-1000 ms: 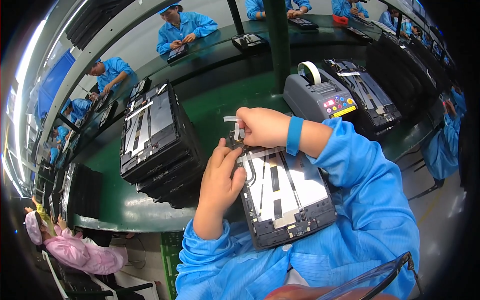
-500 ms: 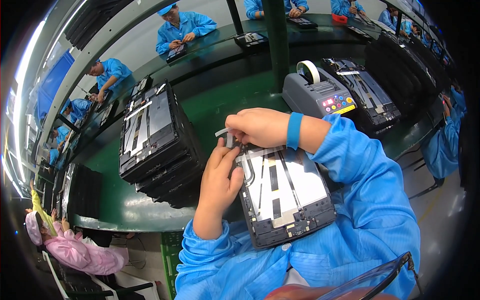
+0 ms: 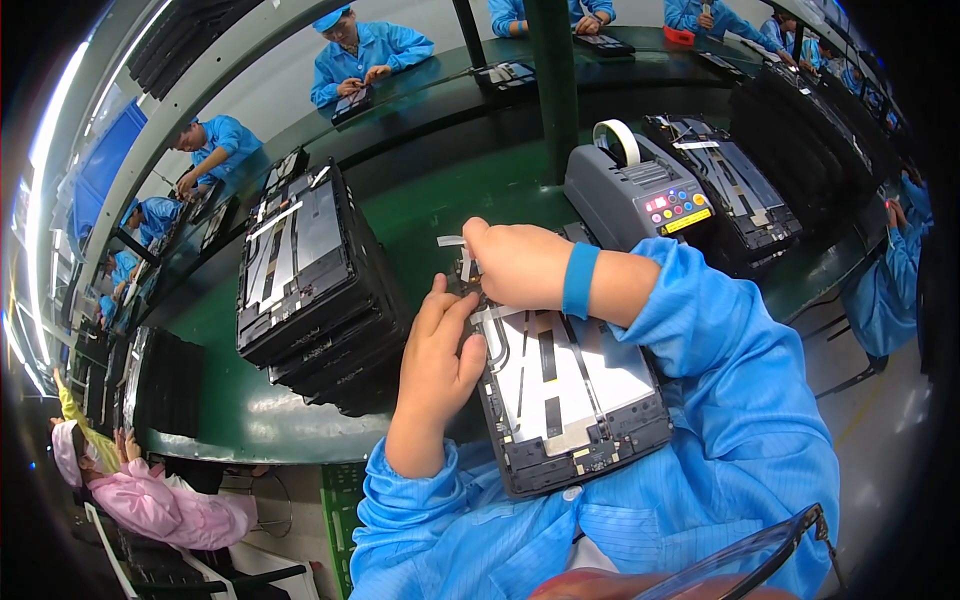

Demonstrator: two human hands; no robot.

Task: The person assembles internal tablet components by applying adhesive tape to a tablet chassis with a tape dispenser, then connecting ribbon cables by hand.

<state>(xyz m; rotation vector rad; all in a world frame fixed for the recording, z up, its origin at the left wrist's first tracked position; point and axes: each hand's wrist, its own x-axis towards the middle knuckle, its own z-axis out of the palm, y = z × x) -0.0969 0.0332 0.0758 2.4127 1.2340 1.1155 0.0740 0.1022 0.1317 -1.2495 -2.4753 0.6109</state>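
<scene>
An opened tablet (image 3: 560, 385), black-framed with silver panels and dark ribbon strips, leans against my front at the table edge. At its upper left corner my right hand (image 3: 522, 265), wearing a blue wristband (image 3: 580, 280), pinches a strip of clear tape (image 3: 452, 241). Below the fingers, a whitish piece (image 3: 466, 266) shows by the corner; whether it joins the strip I cannot tell. Another clear strip (image 3: 497, 313) lies across the tablet's upper end. My left hand (image 3: 437, 360) rests along the tablet's upper left edge, fingers stretched and thumb apart.
A stack of similar tablets (image 3: 315, 270) stands left on the green table (image 3: 270, 425). On the right are a grey tape dispenser (image 3: 635, 195) with a roll on top and more stacked tablets (image 3: 730, 185). A green post (image 3: 553, 90) rises behind. Co-workers (image 3: 365, 60) sit around.
My right hand has shifted slightly away from me, taking the tape strip's visible end up from the tablet's corner. My left hand and the tablet have stayed put.
</scene>
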